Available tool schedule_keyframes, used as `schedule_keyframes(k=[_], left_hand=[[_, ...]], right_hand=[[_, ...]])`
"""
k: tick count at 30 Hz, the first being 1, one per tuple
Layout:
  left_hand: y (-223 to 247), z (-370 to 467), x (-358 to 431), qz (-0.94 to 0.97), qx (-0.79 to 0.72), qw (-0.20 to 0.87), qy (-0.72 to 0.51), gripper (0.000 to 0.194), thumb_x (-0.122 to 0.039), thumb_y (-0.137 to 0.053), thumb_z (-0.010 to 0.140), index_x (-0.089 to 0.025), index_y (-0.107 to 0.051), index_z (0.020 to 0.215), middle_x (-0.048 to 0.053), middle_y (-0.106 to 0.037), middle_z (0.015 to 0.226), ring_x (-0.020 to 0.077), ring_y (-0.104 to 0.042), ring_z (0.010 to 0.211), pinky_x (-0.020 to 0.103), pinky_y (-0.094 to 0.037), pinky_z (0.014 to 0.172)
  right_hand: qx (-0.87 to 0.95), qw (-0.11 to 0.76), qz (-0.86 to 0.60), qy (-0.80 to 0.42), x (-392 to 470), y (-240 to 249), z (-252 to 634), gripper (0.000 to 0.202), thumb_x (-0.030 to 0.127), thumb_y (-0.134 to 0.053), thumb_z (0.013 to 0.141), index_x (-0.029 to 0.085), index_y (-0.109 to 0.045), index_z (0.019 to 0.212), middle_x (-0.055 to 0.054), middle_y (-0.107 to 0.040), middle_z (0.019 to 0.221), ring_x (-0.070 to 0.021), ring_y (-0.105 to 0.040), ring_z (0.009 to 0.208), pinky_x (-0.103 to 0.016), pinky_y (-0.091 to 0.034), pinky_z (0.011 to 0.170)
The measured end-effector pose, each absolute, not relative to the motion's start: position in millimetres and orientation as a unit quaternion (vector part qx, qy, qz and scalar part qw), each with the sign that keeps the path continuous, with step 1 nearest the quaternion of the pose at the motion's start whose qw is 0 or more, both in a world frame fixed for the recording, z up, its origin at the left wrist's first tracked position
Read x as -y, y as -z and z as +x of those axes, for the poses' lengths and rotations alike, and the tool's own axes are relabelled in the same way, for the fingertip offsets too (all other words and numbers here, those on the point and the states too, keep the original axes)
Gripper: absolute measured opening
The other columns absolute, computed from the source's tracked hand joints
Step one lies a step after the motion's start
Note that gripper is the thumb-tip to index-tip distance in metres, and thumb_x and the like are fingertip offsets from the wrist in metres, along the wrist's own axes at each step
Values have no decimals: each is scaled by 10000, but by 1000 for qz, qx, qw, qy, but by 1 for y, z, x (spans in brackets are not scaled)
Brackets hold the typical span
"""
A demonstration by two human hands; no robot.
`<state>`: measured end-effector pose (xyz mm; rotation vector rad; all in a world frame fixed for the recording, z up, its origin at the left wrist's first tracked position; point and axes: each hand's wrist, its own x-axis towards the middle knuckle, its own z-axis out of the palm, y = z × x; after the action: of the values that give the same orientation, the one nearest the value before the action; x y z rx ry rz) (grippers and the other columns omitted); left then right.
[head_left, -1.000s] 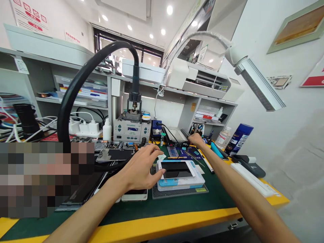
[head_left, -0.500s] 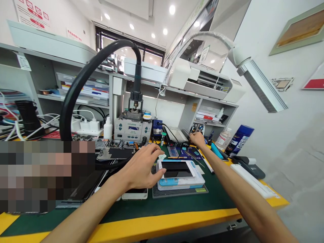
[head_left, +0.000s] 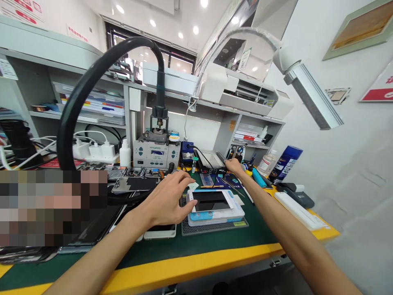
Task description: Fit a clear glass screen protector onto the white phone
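My left hand (head_left: 168,198) hovers at the left end of a white phone (head_left: 212,200) with a dark screen. Its fingers are curved and apart, and the thumb tip overlaps the phone's left edge. The phone lies on a flat blue-and-white box (head_left: 216,217), which sits on a grey perforated mat (head_left: 213,230). At the back right my right hand (head_left: 235,166) is stretched out with its fingers closed, beside a black-framed flat device (head_left: 211,169). A dark slim piece (head_left: 220,156) shows at its fingertips; what the fingers grip is too small to make out.
A thick black hose (head_left: 66,110) arches over the left side, above a grey control unit (head_left: 156,153). Tweezers (head_left: 232,185) lie behind the box. A clear bottle (head_left: 266,162) and a blue spray can (head_left: 285,164) stand right. A lamp (head_left: 313,96) hangs overhead.
The camera view has shifted slightly, so the scene sits a little further left and higher. The right hand remains at the back right, and the left hand stays by the phone.
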<state>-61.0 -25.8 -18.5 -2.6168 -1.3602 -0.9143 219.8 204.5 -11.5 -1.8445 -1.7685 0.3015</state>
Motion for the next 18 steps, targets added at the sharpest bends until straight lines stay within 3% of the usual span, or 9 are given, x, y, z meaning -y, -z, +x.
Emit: schedule_keyframes(k=[7, 10, 13, 15, 18], left_hand=[[20, -61, 25, -849, 455, 24, 267, 498, -468, -523, 934, -164, -548, 1326, 157, -594, 1291, 332, -558, 1191, 498, -448, 1018], [19, -61, 24, -850, 459, 27, 257, 496, -472, -512, 939, -164, -547, 1327, 150, -619, 1259, 332, -562, 1176, 498, -436, 1021], [20, -61, 22, -851, 461, 30, 249, 499, -473, -516, 934, -170, -541, 1330, 141, -636, 1235, 331, -572, 1158, 487, -436, 1014], [21, -61, 20, -848, 468, 33, 247, 488, -460, -517, 932, -183, -538, 1333, 133, -646, 1230, 332, -578, 1160, 476, -435, 1012], [24, -65, 14, -835, 491, 38, 246, 460, -420, -490, 944, -185, -536, 1338, 123, -668, 1169, 322, -608, 1099, 461, -460, 967]], right_hand=[[707, 262, -651, -88, -167, -11, 233, 333, 358, -605, 986, 179, -612, 1266, -109, -625, 1290, -241, -645, 1087, -451, -552, 920], [763, 210, -596, -137, -136, -22, 254, 261, 272, -588, 953, 146, -703, 1151, -101, -743, 1047, -208, -703, 898, -322, -558, 816], [805, 125, -546, -194, -114, -24, 271, 172, 156, -673, 796, 151, -777, 933, -50, -760, 797, -188, -700, 705, -261, -538, 659], [821, 93, -526, -201, -108, -20, 273, 186, 117, -673, 732, 158, -783, 876, -35, -753, 758, -184, -687, 685, -245, -513, 617], [840, 82, -504, -185, -112, -13, 260, 217, 158, -647, 752, 167, -781, 923, -35, -759, 805, -178, -676, 713, -229, -480, 600]])
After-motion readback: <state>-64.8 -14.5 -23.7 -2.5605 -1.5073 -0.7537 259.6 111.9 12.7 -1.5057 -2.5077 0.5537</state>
